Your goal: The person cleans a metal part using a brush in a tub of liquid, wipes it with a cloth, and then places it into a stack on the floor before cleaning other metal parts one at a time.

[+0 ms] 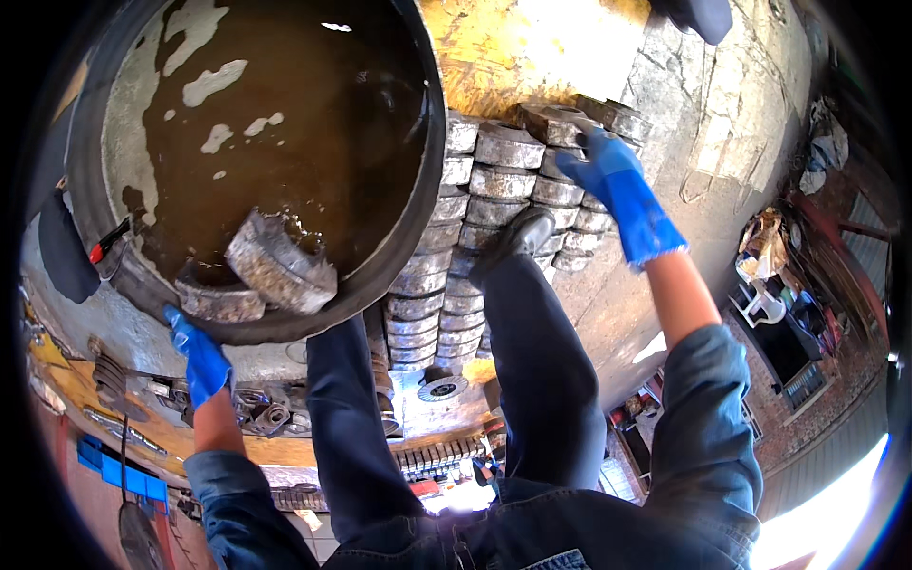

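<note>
My left hand (198,353), in a blue rubber glove, lies against the near-left outer rim of a large round tub (432,123). Its fingers are stretched out along the rim and hold nothing that I can see. Brown water fills the tub, and two curved metal blocks lean inside its near edge: a larger block (277,264) and a smaller block (220,302). My right hand (613,180), also gloved in blue, reaches over stacked curved metal blocks (505,147). Thumb and fingers are apart, beside a top block (553,123); I cannot tell whether they touch it.
My shoe (522,237) is against the stacks, right of the tub. A red-and-black handled tool (109,240) sits at the tub's left rim. Metal parts (266,413) lie behind my left arm. A white chair (760,304) stands at far right.
</note>
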